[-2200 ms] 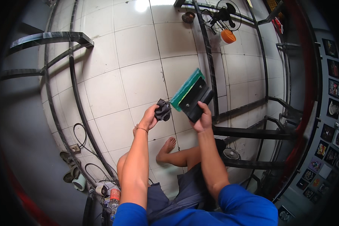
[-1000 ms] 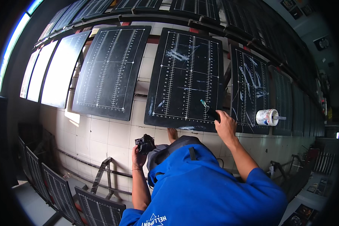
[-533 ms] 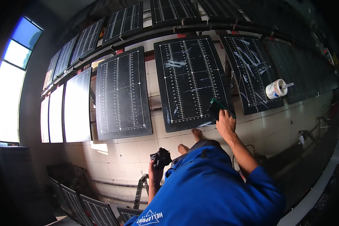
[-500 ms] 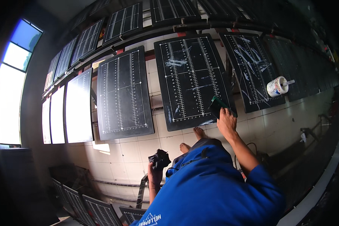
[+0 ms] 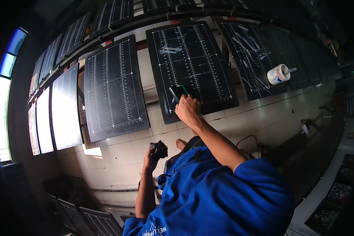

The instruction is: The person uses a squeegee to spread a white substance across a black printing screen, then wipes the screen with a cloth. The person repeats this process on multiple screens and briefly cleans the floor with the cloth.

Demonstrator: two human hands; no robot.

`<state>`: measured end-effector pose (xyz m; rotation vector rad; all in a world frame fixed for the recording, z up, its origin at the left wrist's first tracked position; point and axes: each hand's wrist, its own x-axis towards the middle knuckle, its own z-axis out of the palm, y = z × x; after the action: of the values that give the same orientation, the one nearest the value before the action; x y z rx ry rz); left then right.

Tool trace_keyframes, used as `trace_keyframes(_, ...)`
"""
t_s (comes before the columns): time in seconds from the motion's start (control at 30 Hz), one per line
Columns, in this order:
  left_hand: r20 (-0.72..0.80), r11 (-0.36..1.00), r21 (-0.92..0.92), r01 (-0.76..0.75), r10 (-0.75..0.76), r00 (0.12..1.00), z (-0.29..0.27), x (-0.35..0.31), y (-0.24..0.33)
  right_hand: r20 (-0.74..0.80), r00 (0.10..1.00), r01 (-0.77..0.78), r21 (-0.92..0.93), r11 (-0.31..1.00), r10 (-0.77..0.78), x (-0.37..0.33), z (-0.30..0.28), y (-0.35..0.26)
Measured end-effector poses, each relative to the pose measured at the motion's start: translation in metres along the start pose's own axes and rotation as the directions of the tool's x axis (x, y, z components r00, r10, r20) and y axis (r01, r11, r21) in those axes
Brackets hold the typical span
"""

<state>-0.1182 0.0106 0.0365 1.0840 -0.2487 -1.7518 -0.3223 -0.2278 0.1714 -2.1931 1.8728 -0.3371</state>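
Note:
My right hand (image 5: 188, 111) grips a flat scraper (image 5: 178, 93) with a green edge, looking like a squeegee. It is over the lower left part of a black board (image 5: 208, 84) printed with white ruler-like scales; whether it presses on the surface I cannot tell. A whitish smear (image 5: 170, 50) marks that board's upper left, with fainter streaks lower down. Held low in front of the boards, my left hand (image 5: 148, 160) is closed around a crumpled black cloth (image 5: 159, 150).
On the streaked board (image 5: 246, 59) to the right, a paint-stained white tub (image 5: 278, 74) holds a flat stick. Another scaled board (image 5: 112, 90) is at the left, beside glare-lit ones. A rail (image 5: 153, 20) runs behind this row, with more boards beyond. Pale tiles (image 5: 122, 157) cover the floor.
My right hand has carried the scraper leftward from the board's lower right corner to its lower left part. My left hand has come up slightly with the cloth. The view has shifted a little.

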Motion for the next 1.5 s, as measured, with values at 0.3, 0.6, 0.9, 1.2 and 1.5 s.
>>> trace_keyframes(0.3,0.327,0.966,-0.131,0.221,-0.168,0.93,0.066,0.144,-0.047,0.009,0.988,0.147,0.22,0.964,-0.153,0.03,-0.053,0.053)
trace_keyframes(0.6,0.503,0.784,-0.478,0.395,-0.125,0.855,0.112,0.164,-0.087,0.012,0.835,0.55,0.005,0.835,-0.55,-0.069,-0.012,0.077)
trace_keyframes(0.9,0.178,0.736,-0.61,0.294,-0.235,0.956,0.124,0.147,-0.056,0.005,0.823,0.568,-0.002,0.823,-0.568,-0.005,0.014,0.035)
trace_keyframes(1.2,0.028,0.729,-0.643,0.234,-0.283,0.959,0.132,0.146,-0.057,0.014,0.881,0.473,-0.032,0.88,-0.473,0.217,0.039,0.01)
trace_keyframes(1.5,0.022,0.775,-0.575,0.261,-0.305,0.952,0.127,0.134,-0.053,0.006,0.89,0.454,-0.073,0.888,-0.455,0.29,0.04,0.013)
